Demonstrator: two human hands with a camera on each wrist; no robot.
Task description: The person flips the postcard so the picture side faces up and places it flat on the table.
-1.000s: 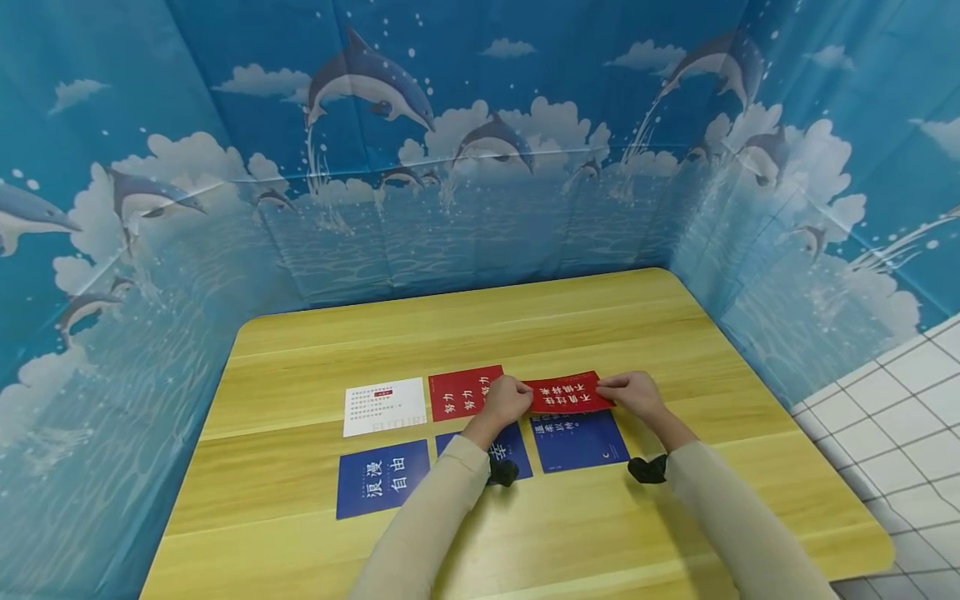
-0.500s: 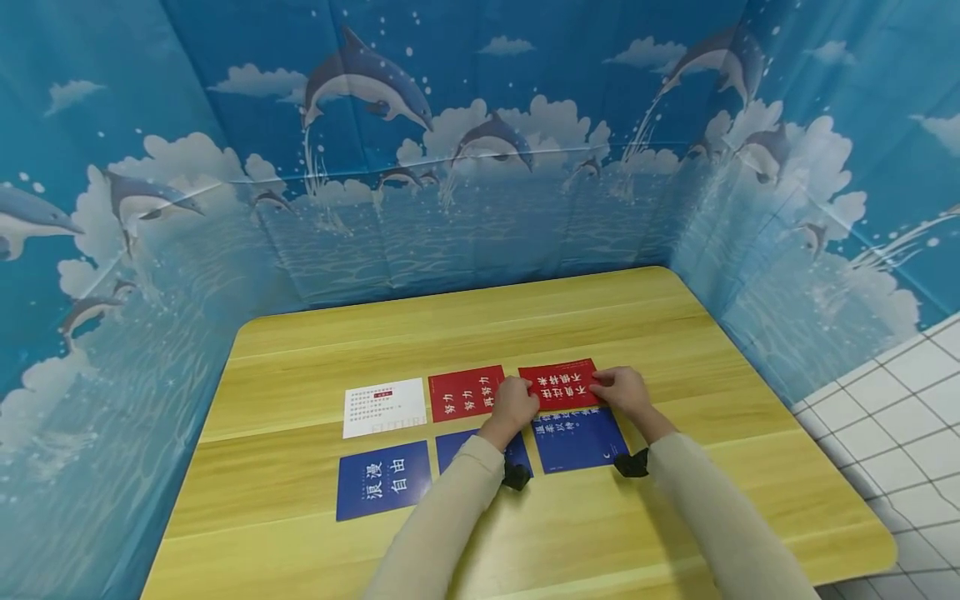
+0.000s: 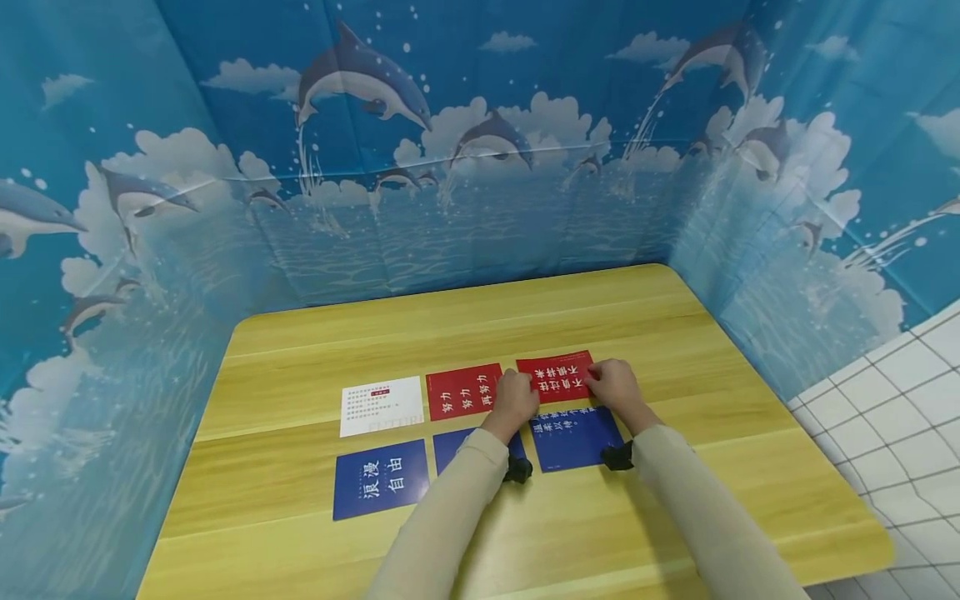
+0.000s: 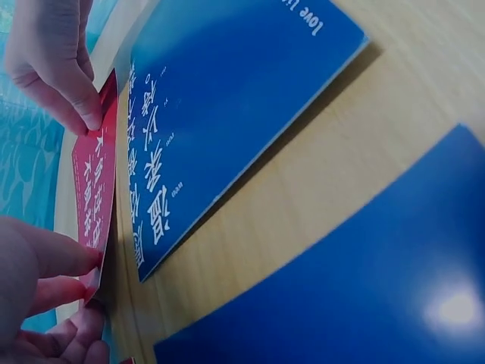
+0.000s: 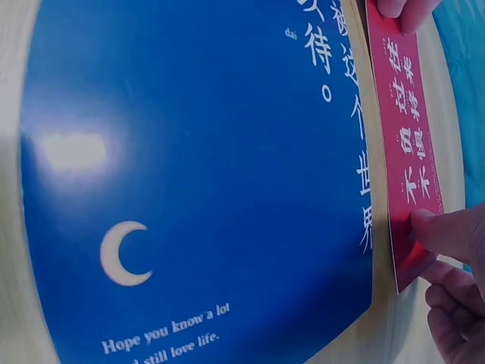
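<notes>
A red card with white Chinese characters [image 3: 558, 377] is at the right end of the back row in the head view. My left hand [image 3: 515, 402] pinches its left edge between thumb and fingers. On its right edge, my right hand [image 3: 617, 392] has thumb and fingertips around a corner, as the right wrist view shows. Just in front lies a blue card with a crescent moon [image 5: 189, 167], its far edge close to the red one. Another red card [image 3: 461, 392] sits left of my left hand. My left forearm partly covers a second blue card [image 3: 453, 446].
A white printed card [image 3: 381, 406] lies at the left of the back row, with a blue card [image 3: 381, 479] in front of it. All rest on a yellow wood-grain table [image 3: 300, 558]. A dolphin-print curtain [image 3: 480, 217] stands behind the table.
Both hands have moved the red card away from the person, off the blue card's far edge and slightly left. It was bowed and overlapping before; now it looks flatter, behind the blue card.
</notes>
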